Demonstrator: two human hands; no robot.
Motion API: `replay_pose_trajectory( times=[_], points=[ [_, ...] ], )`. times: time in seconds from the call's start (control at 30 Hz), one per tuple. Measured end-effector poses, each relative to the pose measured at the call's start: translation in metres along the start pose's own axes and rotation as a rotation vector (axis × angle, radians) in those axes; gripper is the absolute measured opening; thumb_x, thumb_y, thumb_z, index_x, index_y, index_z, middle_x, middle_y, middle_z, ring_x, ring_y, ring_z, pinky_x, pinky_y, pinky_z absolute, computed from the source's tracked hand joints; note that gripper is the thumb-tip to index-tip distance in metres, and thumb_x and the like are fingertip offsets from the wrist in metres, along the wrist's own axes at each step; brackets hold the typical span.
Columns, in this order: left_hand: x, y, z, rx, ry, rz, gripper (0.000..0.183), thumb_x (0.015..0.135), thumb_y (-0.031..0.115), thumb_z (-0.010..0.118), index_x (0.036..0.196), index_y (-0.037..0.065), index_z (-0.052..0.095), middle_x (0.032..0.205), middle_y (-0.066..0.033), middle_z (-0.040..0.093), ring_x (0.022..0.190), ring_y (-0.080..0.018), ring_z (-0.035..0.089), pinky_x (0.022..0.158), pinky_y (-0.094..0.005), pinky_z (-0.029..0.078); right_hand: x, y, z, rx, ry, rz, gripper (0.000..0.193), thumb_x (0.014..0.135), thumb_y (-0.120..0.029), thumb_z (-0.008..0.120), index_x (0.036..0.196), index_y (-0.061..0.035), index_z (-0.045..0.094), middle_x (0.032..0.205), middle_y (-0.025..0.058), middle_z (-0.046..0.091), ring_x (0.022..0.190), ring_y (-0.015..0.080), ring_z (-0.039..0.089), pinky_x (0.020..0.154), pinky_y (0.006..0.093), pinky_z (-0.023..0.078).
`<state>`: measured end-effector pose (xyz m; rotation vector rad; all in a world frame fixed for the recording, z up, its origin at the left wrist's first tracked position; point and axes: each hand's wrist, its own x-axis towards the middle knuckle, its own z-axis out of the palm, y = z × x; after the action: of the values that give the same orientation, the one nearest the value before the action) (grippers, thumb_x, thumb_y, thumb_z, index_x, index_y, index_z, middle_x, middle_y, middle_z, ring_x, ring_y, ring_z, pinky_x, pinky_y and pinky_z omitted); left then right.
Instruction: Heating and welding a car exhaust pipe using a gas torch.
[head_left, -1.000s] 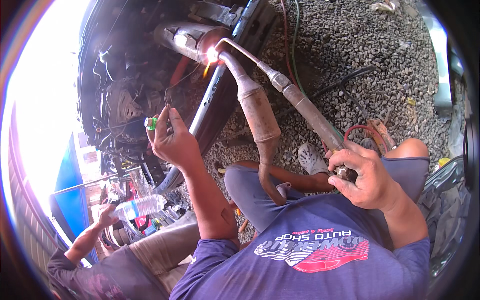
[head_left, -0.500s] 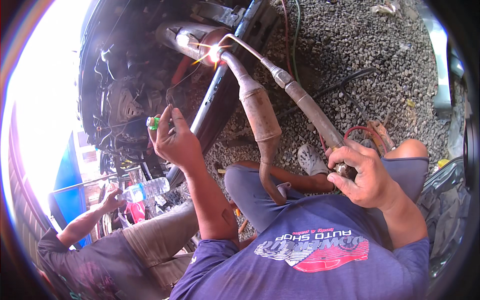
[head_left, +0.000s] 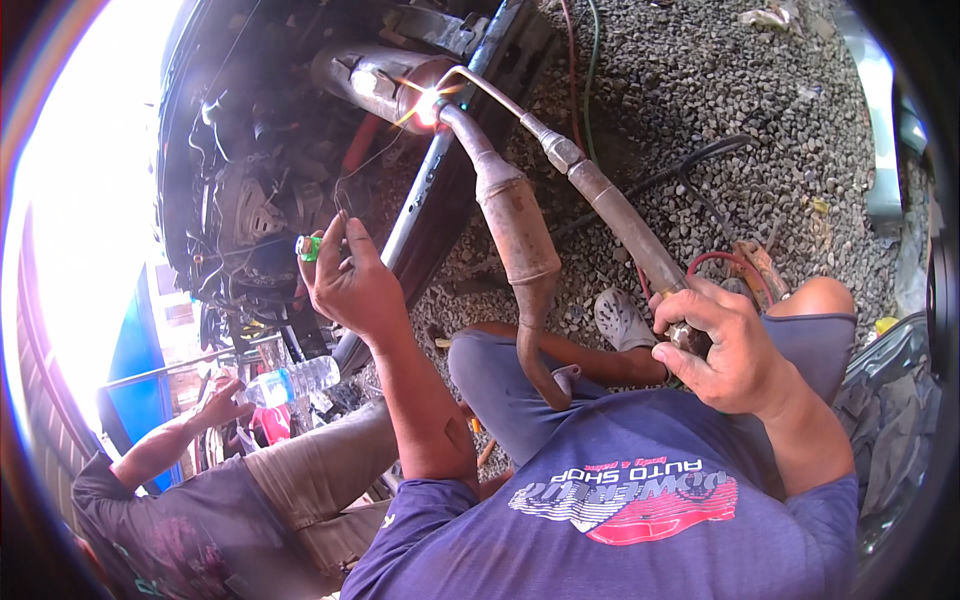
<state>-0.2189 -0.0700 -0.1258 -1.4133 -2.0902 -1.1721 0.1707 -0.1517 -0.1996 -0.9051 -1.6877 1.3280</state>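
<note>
My right hand is closed round the valve end of a gas welding torch. The torch's thin bent tip reaches up to a bright flame at the joint of an exhaust assembly. There a curved pipe meets a shiny cylindrical muffler; the glare hides the joint itself. Below the pipe a rusty catalytic converter slants down, its tail pipe ending by my lap. Between the fingertips of my left hand is a thin bent filler wire, its far end at the glow. A green lighter also sits in that hand's fingers.
A metal bar runs behind the exhaust, beside dark vehicle parts. Red and green hoses cross the gravel. At left another person's hand holds a clear bottle.
Both my hands, the torch and the exhaust stay nearly in place, and the flame still burns at the joint. The other person's hand and bottle have shifted slightly.
</note>
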Motion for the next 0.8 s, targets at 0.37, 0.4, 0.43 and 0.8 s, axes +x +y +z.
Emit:
replay_pose_trajectory(
  times=[0.37,0.4,0.43,0.8],
  points=[
    [-0.0003,-0.001,-0.0008,0.048,0.027,0.152,0.017,0.1,0.012,0.084,0.114,0.003,0.089,0.117,-0.0138,0.076,0.092,-0.0197,0.075,0.066,-0.0315,0.063,0.0003,-0.0004,0.001,-0.022,-0.009,0.008,0.024,0.093,-0.003,0.082,0.113,-0.0072,0.069,0.096,0.0122,0.066,0.075,0.0239,0.07,0.07,0.0379,0.056],
    [-0.0003,-0.0009,-0.0009,0.041,0.016,0.135,0.017,0.1,0.012,0.084,0.114,0.003,0.089,0.117,-0.0138,0.076,0.092,-0.0197,0.075,0.066,-0.0315,0.063,0.0006,0.0,0.0012,-0.023,-0.008,0.008,0.024,0.093,-0.003,0.082,0.113,-0.0072,0.069,0.096,0.0122,0.066,0.075,0.0239,0.07,0.07,0.0379,0.056],
    [-0.0001,-0.0008,-0.0011,0.044,0.016,0.137,0.017,0.1,0.011,0.084,0.114,0.003,0.089,0.116,-0.0134,0.076,0.092,-0.0194,0.075,0.066,-0.0313,0.062,0.001,0.0004,0.0014,-0.022,-0.004,0.001,0.023,0.093,-0.003,0.082,0.113,-0.0072,0.069,0.096,0.0122,0.066,0.075,0.024,0.07,0.069,0.038,0.056],
    [0.0019,0.0013,-0.0032,0.044,0.013,0.061,0.021,0.099,0.019,0.088,0.114,0.005,0.09,0.112,-0.0125,0.083,0.11,-0.0231,0.076,0.098,-0.0397,0.059,0.0003,0.0003,0.0006,-0.021,-0.001,0.007,0.023,0.093,-0.004,0.082,0.112,-0.0073,0.07,0.098,0.0118,0.068,0.073,0.0219,0.068,0.069,0.0368,0.056]
  ],
)
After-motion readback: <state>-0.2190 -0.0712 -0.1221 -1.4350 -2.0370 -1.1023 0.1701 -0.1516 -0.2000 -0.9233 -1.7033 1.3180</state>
